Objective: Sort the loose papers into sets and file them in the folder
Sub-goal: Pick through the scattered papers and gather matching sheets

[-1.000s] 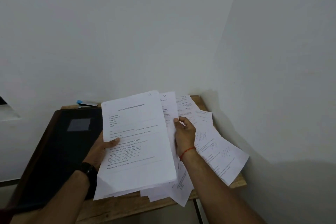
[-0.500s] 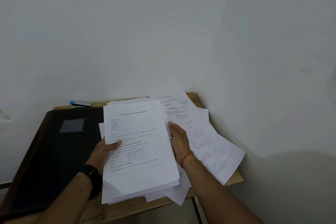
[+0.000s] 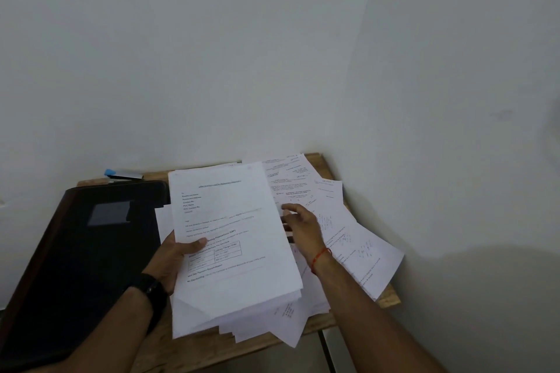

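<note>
Centrally, lower frame: left hand [image 3: 178, 254] pinches a stack of papers [image 3: 230, 239] at its left edge, thumb on top, fingers beneath. Right hand [image 3: 303, 227], fingers loosely spread and holding nothing, hovers over loose papers [image 3: 357, 239] fanned at right on the table [image 3: 194, 351]. Black folder [image 3: 91, 251] lies closed, lower left. Sheets look light, limp and slippery, so best supported from below and gripped at the edges. Top sheet reads "Contact No.", "No Discounting"; rest blurred.

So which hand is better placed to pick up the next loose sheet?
Right, probably. The right hand is open, fingers loose, directly over the loose sheets spread to the right of the stack. The left hand is occupied: its thumb pinches the stack.
</note>
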